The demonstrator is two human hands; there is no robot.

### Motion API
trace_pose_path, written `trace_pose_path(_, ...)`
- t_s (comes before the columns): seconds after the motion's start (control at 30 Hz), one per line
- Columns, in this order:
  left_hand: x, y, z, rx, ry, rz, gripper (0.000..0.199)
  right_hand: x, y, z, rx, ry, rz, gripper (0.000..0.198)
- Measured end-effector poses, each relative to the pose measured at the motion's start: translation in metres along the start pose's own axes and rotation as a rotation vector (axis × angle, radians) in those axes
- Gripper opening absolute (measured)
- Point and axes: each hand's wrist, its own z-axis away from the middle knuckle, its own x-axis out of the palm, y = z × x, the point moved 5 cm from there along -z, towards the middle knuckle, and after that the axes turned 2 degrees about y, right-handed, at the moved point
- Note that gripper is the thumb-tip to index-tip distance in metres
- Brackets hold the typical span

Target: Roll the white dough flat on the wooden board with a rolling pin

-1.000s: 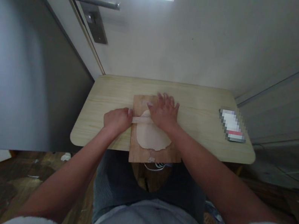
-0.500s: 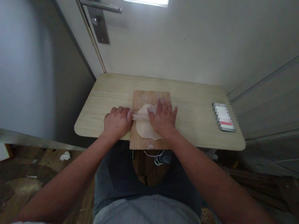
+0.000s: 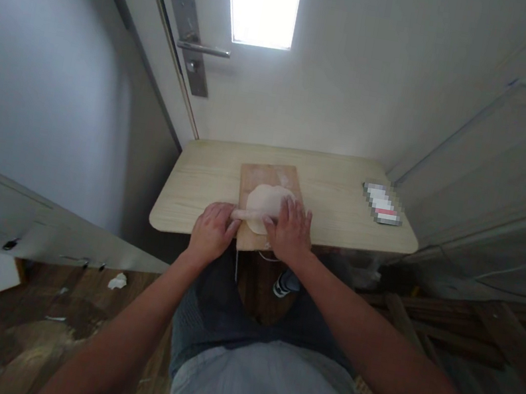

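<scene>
A thin pale rolling pin (image 3: 254, 215) lies crosswise over a flat, roundish sheet of dough (image 3: 267, 198). The dough rests on a small wooden board (image 3: 248, 240) lightly marked with flour. At the pin's left end, my left hand (image 3: 214, 229) is closed with the thumb along it. My right hand (image 3: 293, 232) lies over the other end, with the pin between thumb and fingers and the fingertips reaching over the dough. That hand hides the pin's right end and part of the dough's right edge.
The board sits on a light wooden table (image 3: 207, 167) with rounded corners, its front edge close to my lap. A phone (image 3: 381, 205), its screen blurred out, lies at the right. Behind the table stands a white door with a metal handle (image 3: 203, 49). Crumpled tissue (image 3: 118, 281) is on the floor.
Both hands and the rolling pin have shifted towards me over the board, so more dough shows beyond the pin. The camera view has tilted up slightly.
</scene>
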Motion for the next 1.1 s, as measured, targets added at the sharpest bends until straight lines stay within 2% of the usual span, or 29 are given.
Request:
trace_pose_path(0.2, -0.007, -0.004, -0.011, 0.075, -0.046, 0.029, 0.029, -0.012, 0.006, 0.012, 0.009, 0.002, -0.085, 0.058)
trace_pose_path(0.4, -0.009, 0.033, -0.038, 0.230, -0.087, 0.108, 0.029, -0.035, 0.041, 0.006, -0.116, 0.042, -0.182, 0.035)
trace_pose_path(0.6, 0.008, 0.063, -0.064, 0.244, -0.148, 0.185, 0.031, -0.043, 0.081, 0.017, -0.092, 0.067, -0.197, 0.031)
trace_pose_path(0.73, 0.023, 0.071, -0.097, 0.189, -0.117, 0.216, 0.029, -0.042, 0.088, 0.022, -0.062, 0.056, -0.208, 0.027)
trace_pose_path(0.83, 0.039, 0.076, -0.115, 0.129, -0.088, 0.118, 0.031, -0.040, 0.090, 0.024, -0.019, 0.052, -0.223, 0.027)
trace_pose_path(0.97, 0.056, 0.083, -0.116, 0.149, -0.126, -0.052, 0.042, -0.039, 0.092, 0.029, 0.029, 0.044, -0.228, 0.030)
trace_pose_path(1.1, 0.060, 0.083, -0.116, 0.154, -0.167, -0.087, 0.047, -0.039, 0.092, 0.032, 0.037, 0.072, -0.220, 0.046)
